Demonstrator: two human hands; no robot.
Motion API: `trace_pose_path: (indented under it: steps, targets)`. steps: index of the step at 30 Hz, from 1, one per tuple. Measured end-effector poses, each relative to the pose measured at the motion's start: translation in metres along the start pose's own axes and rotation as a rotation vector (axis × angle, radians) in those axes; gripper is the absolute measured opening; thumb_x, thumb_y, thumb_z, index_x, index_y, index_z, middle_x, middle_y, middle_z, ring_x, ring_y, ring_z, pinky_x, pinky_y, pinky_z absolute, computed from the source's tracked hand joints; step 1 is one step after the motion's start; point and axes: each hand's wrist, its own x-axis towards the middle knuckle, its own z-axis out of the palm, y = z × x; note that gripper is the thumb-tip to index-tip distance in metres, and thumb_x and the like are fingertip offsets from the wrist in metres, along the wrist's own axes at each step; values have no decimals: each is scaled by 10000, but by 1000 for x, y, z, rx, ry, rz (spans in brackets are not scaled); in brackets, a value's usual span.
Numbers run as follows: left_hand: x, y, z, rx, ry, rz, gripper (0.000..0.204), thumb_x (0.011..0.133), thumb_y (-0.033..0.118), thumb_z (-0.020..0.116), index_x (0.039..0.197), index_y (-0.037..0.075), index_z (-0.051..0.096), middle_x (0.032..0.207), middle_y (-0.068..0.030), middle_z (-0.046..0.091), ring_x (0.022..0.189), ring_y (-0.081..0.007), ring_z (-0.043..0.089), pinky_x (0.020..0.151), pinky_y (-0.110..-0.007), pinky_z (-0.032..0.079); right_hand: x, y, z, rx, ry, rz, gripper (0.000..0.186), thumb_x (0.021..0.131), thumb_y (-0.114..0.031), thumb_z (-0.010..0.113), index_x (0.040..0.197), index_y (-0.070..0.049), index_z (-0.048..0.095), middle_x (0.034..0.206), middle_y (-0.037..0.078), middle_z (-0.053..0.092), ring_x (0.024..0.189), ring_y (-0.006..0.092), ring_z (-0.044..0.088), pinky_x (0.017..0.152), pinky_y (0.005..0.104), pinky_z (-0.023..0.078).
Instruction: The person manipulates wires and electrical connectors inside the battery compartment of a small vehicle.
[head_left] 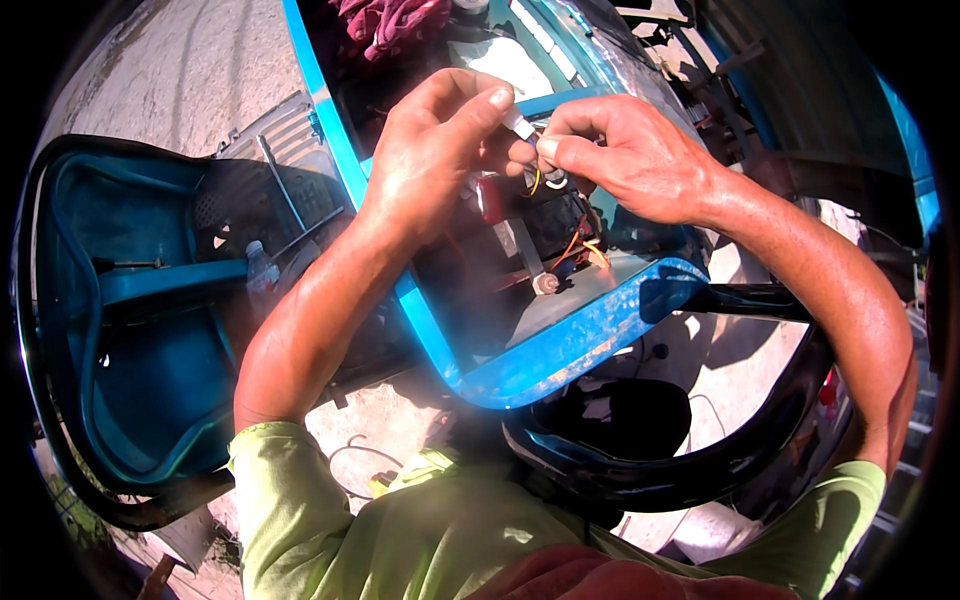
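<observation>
Above an open blue-framed compartment (430, 330) of a vehicle, my left hand (440, 145) pinches a small white piece (518, 124), perhaps a connector. My right hand (625, 160) is closed beside it, thumb and index finger pinched at thin wires (537, 180) just below that piece. Under my hands are a dark red object (489, 197), a grey metal bar (520, 250) with a bolt at its end, and orange wires (590, 250). What lies inside my curled fingers is partly hidden.
A blue moulded seat (150, 370) with a water bottle (262, 268) beside it is at left. A maroon cloth (395, 22) and a white item (495, 62) lie at the back. A black curved tube (660, 470) runs along the near right; dark framework (770, 100) stands beyond.
</observation>
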Motion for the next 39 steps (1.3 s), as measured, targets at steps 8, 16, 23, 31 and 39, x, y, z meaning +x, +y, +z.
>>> trace_pose_path:
  steps: [8,16,23,31,39]
  targets:
    - [-2,-3,-1,115,-22,86,319,1012,231,676,1176,-36,616,921,-97,690,788,-161,716,687,-293,590,0,-1,-3,-10,-44,-3,322,1031,-304,599,980,-5,706,881,62,698,827,144,619,796,348,512]
    - [-2,-1,-1,116,-68,-9,333,1017,264,681,1181,-20,624,929,-92,682,777,-151,706,716,-302,591,-2,0,4,25,-7,-26,377,966,-359,603,969,-23,774,903,140,720,828,263,676,798,411,528]
    - [-1,1,2,41,-31,-77,327,1009,273,694,1170,-5,630,875,-82,676,729,-152,698,681,-291,576,-1,-4,2,8,13,-52,384,966,-375,613,932,-20,757,851,145,705,785,257,664,765,409,526]
    - [0,-4,-2,-13,-61,-80,316,1008,266,699,1165,-1,631,858,-76,672,703,-145,691,655,-276,563,-3,-3,2,-45,7,-76,350,979,-331,594,974,-20,754,849,143,712,792,256,680,763,402,532]
    - [-2,-1,1,76,-71,-71,305,1015,260,688,1175,5,633,861,-63,671,706,-124,680,652,-267,557,-5,-7,4,-62,-8,-56,336,980,-312,579,963,-18,742,826,136,707,759,265,674,753,405,532]
